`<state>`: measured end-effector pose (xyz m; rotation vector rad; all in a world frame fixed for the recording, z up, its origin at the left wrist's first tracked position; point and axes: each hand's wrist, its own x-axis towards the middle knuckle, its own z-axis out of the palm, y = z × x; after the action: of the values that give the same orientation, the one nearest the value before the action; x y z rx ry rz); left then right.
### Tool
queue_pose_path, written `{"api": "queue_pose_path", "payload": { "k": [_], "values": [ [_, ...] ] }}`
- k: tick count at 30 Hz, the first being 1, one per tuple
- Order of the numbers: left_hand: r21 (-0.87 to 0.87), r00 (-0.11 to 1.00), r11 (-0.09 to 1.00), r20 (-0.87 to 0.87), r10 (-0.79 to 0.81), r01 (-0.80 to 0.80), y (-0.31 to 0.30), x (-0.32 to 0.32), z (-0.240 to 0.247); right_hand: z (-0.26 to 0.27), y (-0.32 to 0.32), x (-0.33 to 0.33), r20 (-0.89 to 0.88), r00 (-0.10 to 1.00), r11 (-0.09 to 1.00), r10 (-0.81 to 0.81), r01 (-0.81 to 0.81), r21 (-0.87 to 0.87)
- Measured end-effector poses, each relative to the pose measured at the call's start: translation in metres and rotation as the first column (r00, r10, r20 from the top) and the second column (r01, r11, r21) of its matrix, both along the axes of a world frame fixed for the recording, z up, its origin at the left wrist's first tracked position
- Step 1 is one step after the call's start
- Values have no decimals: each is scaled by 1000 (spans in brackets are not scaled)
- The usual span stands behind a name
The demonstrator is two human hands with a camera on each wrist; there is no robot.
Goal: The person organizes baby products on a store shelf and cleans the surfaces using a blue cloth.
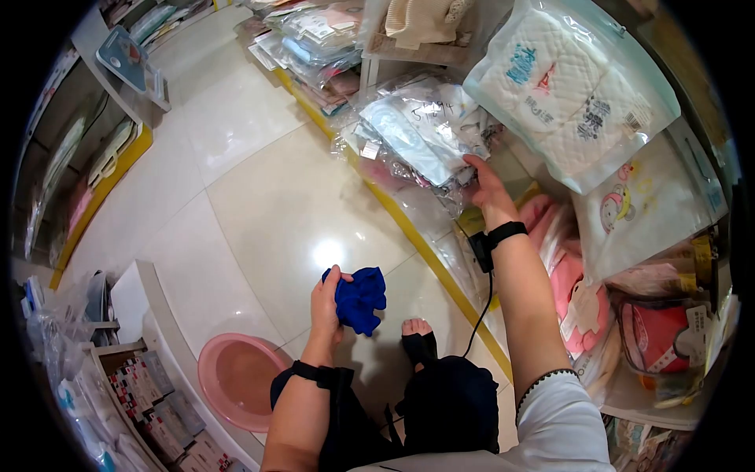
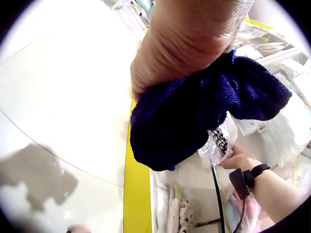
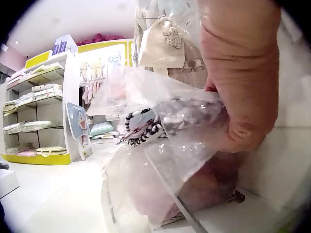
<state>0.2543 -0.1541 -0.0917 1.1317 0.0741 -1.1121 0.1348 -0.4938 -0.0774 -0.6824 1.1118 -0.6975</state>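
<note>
The left hand (image 1: pixel 324 307) grips a crumpled dark blue cloth (image 1: pixel 361 301), which hangs from the fingers over the floor; the left wrist view shows the same cloth (image 2: pixel 194 111) below that hand (image 2: pixel 184 43). At the shelf, the right hand (image 1: pixel 491 193) holds the near edge of clear plastic-bagged clothing (image 1: pixel 417 130), light blue and white. Close up in the right wrist view, that hand (image 3: pixel 243 97) has its thumb and fingers round the bag (image 3: pixel 170 116), which has black-and-white trim inside. Some fingertips are hidden by the hand.
A pink basin (image 1: pixel 242 381) stands at the lower left beside a white ledge (image 1: pixel 157 315). Bagged quilted items (image 1: pixel 574 94) and pink clothing (image 1: pixel 578 307) lie on the right. A yellow shelf edge (image 1: pixel 425 244) runs diagonally past the feet. Stocked shelves (image 3: pixel 36 111) stand farther off.
</note>
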Motion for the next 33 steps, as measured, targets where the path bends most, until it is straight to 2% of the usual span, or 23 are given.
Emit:
{"api": "queue_pose_path", "payload": {
  "k": [4,7,10,12,13,14,15,16,19,21,23,27,29,31,33],
  "values": [
    [-5,1000,1000,-17,26,-26,2,3,-1,11,4,3,39,999,999,28,-26,-48],
    [2,1000,1000,-9,27,-27,3,4,-2,-1,-4,4,114,992,996,62,-54,-73],
    [4,999,999,0,37,-37,5,4,-6,-21,-17,3,68,996,997,54,-50,-54],
    [-6,1000,999,0,31,-31,2,3,-7,-18,-7,10,29,998,979,60,-54,-197],
    [-9,999,999,-4,31,-31,3,2,-7,-10,5,27,200,964,978,-174,193,-83],
    [-9,999,999,-10,36,-36,3,2,-8,-32,-11,36,168,961,957,-220,246,-155],
    [-10,999,999,-22,35,-36,2,3,-10,-34,-10,51,197,945,945,-260,291,-147],
    [-7,998,999,-34,45,-46,3,5,-14,-35,-10,61,225,930,936,-291,325,-134],
    [13,997,997,-22,71,-70,7,9,-20,-52,-23,72,157,940,929,-304,329,-169],
    [40,996,995,-3,87,-87,12,13,-22,-44,-21,69,195,934,942,-300,322,-94],
    [21,995,994,3,105,-105,14,16,-24,-36,-21,49,146,974,971,-171,191,-142],
    [-1,995,995,-13,98,-98,11,13,-5,-36,-25,15,-78,996,964,-48,26,-263],
    [-18,997,997,-22,77,-77,8,9,0,-32,-32,2,-192,980,968,59,-104,-230],
    [-23,998,999,-37,47,-48,7,6,1,-34,-29,9,-414,910,948,26,-154,-278],
    [-11,999,999,20,51,-51,9,5,-12,-40,-30,13,-681,704,890,-203,-158,-428]
  ]
}}
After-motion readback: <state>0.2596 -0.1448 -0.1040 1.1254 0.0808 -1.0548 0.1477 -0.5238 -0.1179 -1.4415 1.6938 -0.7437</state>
